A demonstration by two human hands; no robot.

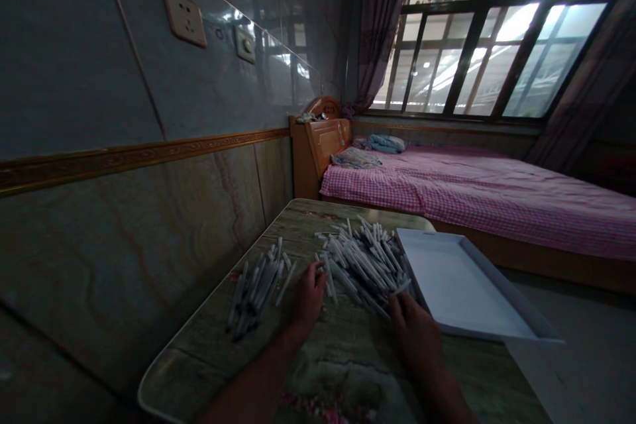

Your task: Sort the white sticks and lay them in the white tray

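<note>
A large heap of slim, whitish-grey pens (365, 258) lies on the table in the middle of the head view. To its left is a smaller bunch of pens (261, 285) with dark ends, lying roughly side by side. My left hand (308, 298) is at the heap's left edge, fingers bent and closed close to a few loose pens; what they grip, if anything, is unclear. My right hand (415, 328) is closed at the heap's near right edge, pinching a pen (401, 287) that points up to the right.
A shallow white tray (467, 285) lies at the table's right side, reaching past its edge. The green marble-patterned table (199, 361) stands along a tiled wall (149, 232). Behind it is a bed (447, 185) with a pink checked cover and a wooden headboard (318, 149).
</note>
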